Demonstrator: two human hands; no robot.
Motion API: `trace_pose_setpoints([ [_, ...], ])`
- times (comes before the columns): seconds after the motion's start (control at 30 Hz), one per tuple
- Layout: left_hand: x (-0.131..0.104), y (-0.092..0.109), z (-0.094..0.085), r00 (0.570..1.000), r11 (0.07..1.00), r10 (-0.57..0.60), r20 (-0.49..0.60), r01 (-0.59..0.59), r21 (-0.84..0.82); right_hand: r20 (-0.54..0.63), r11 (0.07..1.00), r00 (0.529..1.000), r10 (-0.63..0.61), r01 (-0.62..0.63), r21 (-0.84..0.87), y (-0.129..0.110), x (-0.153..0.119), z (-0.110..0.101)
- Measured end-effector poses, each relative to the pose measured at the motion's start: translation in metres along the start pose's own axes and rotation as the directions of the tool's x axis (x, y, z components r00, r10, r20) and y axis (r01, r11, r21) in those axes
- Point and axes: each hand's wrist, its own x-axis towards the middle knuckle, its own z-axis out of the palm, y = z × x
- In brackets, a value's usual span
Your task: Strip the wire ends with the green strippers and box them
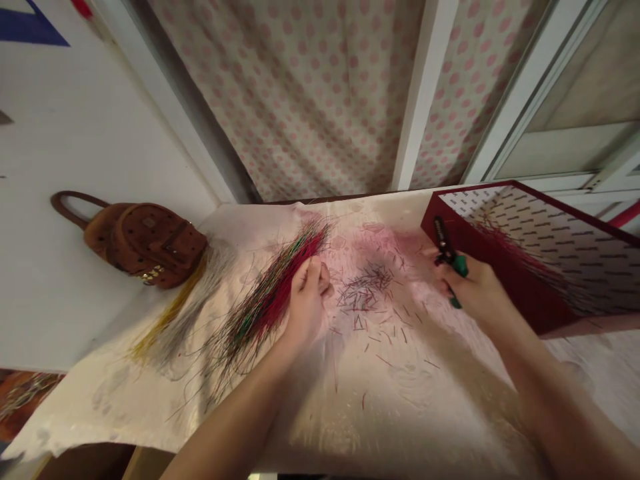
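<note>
My left hand [309,297] is closed with bent fingers beside a long bundle of thin red, green and dark wires [270,287]; what its fingers hold is too small to tell. On the right, my right hand [467,283] grips a tool with green handles and a black head [447,253], in front of the dark red box. Between the hands lies a loose heap of short cut wire pieces [367,287], with more pieces scattered around it on the pale table covering [360,427].
An open dark red box [467,250] with wires inside stands at the right. Yellow wires [173,317] and grey wires [200,303] lie at the left, near a brown backpack [160,243] by the white wall. A dotted curtain [320,87] hangs behind the table.
</note>
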Motion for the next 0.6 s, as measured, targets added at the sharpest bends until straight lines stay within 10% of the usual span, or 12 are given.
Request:
trace_pose_setpoints([
  [0.2,-0.012,-0.011,0.014,0.973,0.971,-0.186,0.139,0.204,-0.128,0.489,0.64,0.866,0.106,-0.436,0.633,-0.029,-0.033,0.055],
  [0.47,-0.021,-0.018,0.018,0.947,0.949,-0.287,0.145,0.302,-0.092,0.495,0.521,0.857,0.141,-0.489,0.699,-0.031,-0.033,0.063],
  [0.6,-0.021,-0.024,0.013,0.944,0.941,-0.31,0.115,0.287,0.181,0.419,0.488,0.9,0.121,-0.422,0.764,-0.033,-0.03,0.055],
])
